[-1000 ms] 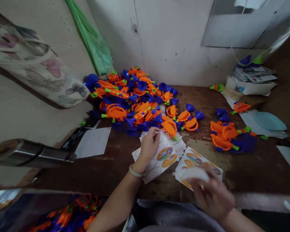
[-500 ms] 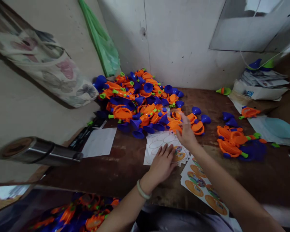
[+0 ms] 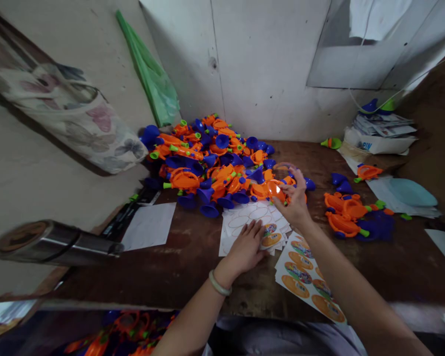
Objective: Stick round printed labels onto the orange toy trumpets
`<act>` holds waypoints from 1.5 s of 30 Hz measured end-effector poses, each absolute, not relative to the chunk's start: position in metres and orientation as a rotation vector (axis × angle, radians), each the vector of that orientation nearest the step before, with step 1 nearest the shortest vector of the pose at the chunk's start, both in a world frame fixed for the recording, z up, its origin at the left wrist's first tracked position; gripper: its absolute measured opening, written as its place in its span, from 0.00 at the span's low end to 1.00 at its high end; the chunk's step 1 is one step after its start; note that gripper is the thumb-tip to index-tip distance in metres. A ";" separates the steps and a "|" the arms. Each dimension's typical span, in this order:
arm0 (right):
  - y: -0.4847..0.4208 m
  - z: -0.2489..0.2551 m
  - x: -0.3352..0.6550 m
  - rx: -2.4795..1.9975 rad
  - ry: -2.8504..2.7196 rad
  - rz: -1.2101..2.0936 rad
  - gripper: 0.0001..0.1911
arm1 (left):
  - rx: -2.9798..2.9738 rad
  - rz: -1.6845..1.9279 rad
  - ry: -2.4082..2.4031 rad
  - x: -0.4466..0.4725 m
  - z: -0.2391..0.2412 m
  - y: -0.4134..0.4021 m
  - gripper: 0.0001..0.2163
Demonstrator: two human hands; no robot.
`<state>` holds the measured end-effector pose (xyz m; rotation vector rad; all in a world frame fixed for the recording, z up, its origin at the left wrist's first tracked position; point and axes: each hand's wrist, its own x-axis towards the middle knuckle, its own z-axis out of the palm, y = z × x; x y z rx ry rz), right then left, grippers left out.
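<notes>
My right hand (image 3: 294,200) reaches forward to the near edge of a big pile of orange and blue toy trumpets (image 3: 211,158), its fingers closed round one orange toy trumpet (image 3: 272,190). My left hand (image 3: 246,247) lies flat with spread fingers on a stack of sticker sheets (image 3: 254,222), holding nothing; a pale bangle is on its wrist. A second sticker sheet (image 3: 306,277) with round orange and blue stickers lies under my right forearm.
A smaller heap of orange and blue toys (image 3: 346,215) sits to the right. A white paper (image 3: 148,226) and a metal cylinder (image 3: 55,242) are at the left. Papers and a box (image 3: 381,136) are stacked at the back right. A green bag (image 3: 152,79) hangs on the wall.
My right hand went from a blurred position near my body out to the pile and closed on an orange toy. My left hand slid back and flattened on the sticker sheets.
</notes>
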<state>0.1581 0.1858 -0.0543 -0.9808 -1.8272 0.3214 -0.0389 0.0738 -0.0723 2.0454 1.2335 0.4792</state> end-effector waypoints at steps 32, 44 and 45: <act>0.021 0.038 0.118 -0.878 -1.227 0.815 0.39 | 1.100 1.640 0.775 -0.011 -0.010 -0.004 0.24; 0.023 0.037 0.121 -0.896 -1.221 0.830 0.40 | 1.068 1.721 0.819 -0.003 -0.009 0.002 0.22; 0.024 0.037 0.122 -0.903 -1.222 0.830 0.40 | 1.063 1.717 0.841 -0.002 -0.009 0.002 0.22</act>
